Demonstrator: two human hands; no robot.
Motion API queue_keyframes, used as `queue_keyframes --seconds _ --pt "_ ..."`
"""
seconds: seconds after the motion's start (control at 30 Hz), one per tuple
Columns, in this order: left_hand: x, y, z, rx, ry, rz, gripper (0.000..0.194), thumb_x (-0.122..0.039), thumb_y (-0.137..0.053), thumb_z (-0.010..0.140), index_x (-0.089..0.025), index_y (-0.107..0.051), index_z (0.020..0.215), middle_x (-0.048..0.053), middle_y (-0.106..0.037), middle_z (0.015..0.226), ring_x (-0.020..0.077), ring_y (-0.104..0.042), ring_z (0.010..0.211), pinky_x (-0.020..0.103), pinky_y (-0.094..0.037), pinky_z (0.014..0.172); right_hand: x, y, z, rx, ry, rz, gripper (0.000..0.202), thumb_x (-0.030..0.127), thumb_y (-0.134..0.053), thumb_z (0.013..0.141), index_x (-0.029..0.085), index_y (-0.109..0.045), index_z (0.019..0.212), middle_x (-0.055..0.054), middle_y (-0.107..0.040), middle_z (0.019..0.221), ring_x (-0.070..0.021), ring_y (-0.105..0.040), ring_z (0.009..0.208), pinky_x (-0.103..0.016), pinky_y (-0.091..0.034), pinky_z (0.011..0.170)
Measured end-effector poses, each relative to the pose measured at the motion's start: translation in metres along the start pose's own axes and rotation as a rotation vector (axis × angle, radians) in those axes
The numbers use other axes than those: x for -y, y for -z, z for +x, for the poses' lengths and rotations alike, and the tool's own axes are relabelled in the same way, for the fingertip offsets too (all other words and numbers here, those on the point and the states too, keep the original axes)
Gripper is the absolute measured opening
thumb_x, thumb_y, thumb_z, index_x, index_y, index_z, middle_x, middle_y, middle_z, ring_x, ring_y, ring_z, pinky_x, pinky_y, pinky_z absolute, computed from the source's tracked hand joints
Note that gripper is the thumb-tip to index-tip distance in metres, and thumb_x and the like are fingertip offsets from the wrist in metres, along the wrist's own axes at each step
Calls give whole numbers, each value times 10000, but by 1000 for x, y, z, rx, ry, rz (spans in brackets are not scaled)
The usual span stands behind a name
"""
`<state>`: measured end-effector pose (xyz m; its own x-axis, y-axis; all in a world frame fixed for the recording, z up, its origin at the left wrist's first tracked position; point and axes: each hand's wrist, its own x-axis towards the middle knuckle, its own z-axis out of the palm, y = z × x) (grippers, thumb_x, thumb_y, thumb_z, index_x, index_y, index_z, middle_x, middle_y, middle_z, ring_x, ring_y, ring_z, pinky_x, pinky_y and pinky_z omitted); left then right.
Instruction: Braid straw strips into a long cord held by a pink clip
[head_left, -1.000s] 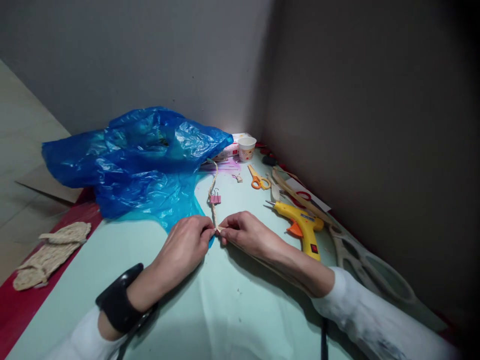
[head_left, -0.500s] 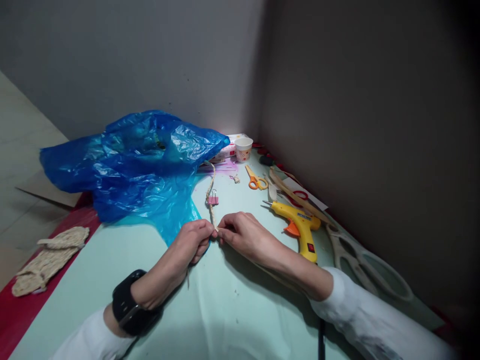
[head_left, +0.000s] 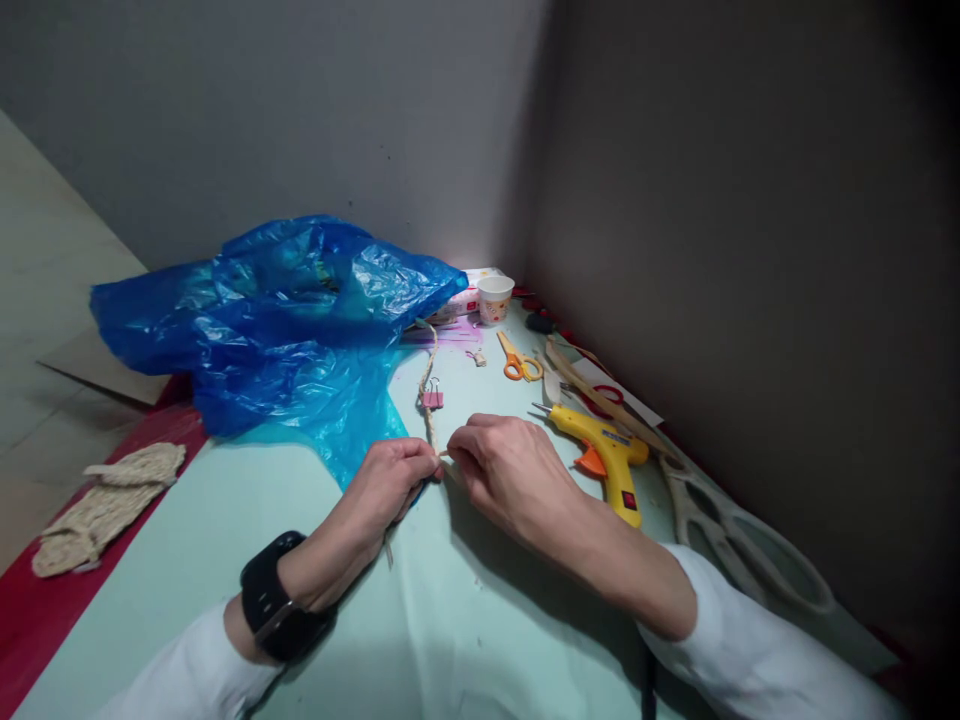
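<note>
Left hand (head_left: 386,487): fingers pinched together on the braided cord (head_left: 428,395) at its near end, mid-table; a black wristband sits on that wrist. A loose strand hangs below the hand.

Right hand (head_left: 510,468): fingertips drawn narrow onto the same cord end, touching the left hand's fingertips; the exact grip is hidden behind the knuckles.

Braided cord: pale, runs from the two hands straight toward the far edge of the table (head_left: 465,600), ending under the rim of the blue plastic bag (head_left: 277,320).

Pink binder clip (head_left: 431,398): clamped on the cord, between the hands and the bag.

Blue plastic bag: crumpled, covers the far left part of the table and crowds the cord on its left side.

Yellow glue gun (head_left: 604,450): lies just right of the right hand, nozzle toward the far edge; a red switch shows on the grip.

Orange scissors (head_left: 516,360): beyond the glue gun, near the far edge.

Paper cup (head_left: 494,297): far corner, printed, print unreadable; a small box beside it, lettering too small to read.

Wooden cut-out frame (head_left: 739,550): along the right edge, flat.

Woven pale piece (head_left: 105,505): off the left edge, on the red surface.
</note>
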<state>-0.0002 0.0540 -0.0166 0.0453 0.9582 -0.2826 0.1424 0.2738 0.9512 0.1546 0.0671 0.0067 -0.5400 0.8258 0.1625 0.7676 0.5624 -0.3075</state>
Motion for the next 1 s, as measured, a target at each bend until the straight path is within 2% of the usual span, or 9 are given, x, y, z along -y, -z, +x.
queue_keyframes --seconds 0.23,0.37,0.43,0.5,0.6,0.73,0.87,0.93,1.0 --pt "5 7 -2 120 33 -118 199 -261 -530 733 -196 -411 587 -100 -242 519 63 -133 450 247 -100 427 25 -29 -22 -91 382 -361 195 15 -468 791 104 -629 855 -102 -584 772 -215 -537 666 -301 -256 443" --pt "6 9 -3 124 25 -135 209 -293 -549 759 -188 -438 617 -94 -281 537 59 -157 455 240 -117 431 28 -38 -25 -125 485 -372 183 32 -483 791 89 -650 841 -105 -593 764 -215 -529 668 -316 -318 467" --pt "6 10 -3 111 11 -130 164 -264 -569 742 -175 -479 638 -89 -310 543 55 -179 454 236 -123 433 24 -28 -20 -129 396 -219 165 174 -511 851 120 -666 835 -95 -623 772 -221 -546 704 -344 -386 576" --pt "5 11 -4 112 7 -133 152 -252 -570 742 -172 -489 641 -93 -290 533 53 -171 449 236 -114 428 17 -13 -12 -134 190 19 281 366 -502 885 153 -682 859 -88 -661 807 -227 -573 766 -370 -407 707" --pt "3 12 -3 139 36 -128 155 -265 -558 767 -173 -499 657 -105 -248 505 57 -137 442 240 -93 417 1 0 1 -112 -82 344 298 353 -461 912 155 -673 981 -92 -686 932 -190 -603 815 -299 -397 717" --pt "1 12 -3 147 39 -73 134 -270 -550 770 -165 -538 687 -105 -266 486 60 -140 436 237 -104 414 -13 -14 12 206 -116 711 308 332 -394 930 147 -603 800 -25 -621 657 -118 -535 581 -237 -343 578" --pt "2 9 -3 47 21 41 126 -278 -568 740 -171 -559 676 -103 -276 458 67 -188 419 228 -134 415 -11 -33 14 115 -140 746 313 306 -467 870 157 -482 595 33 -425 552 -85 -370 542 -224 -255 519" --pt "2 9 -3 1 -28 147 146 -304 -570 742 -167 -600 704 -68 -405 484 91 -347 453 220 -241 444 -10 -36 13 69 -153 785 312 289 -481 848 159 -450 565 43 -351 544 -83 -322 551 -221 -233 508" --pt "2 9 -3 -6 -120 290 190 -335 -546 764 -168 -634 746 4 -591 638 163 -547 649 253 -386 587 -8 -36 11 35 -173 808 304 266 -476 837 161 -434 555 48 -307 538 -80 -297 545 -220 -218 500"
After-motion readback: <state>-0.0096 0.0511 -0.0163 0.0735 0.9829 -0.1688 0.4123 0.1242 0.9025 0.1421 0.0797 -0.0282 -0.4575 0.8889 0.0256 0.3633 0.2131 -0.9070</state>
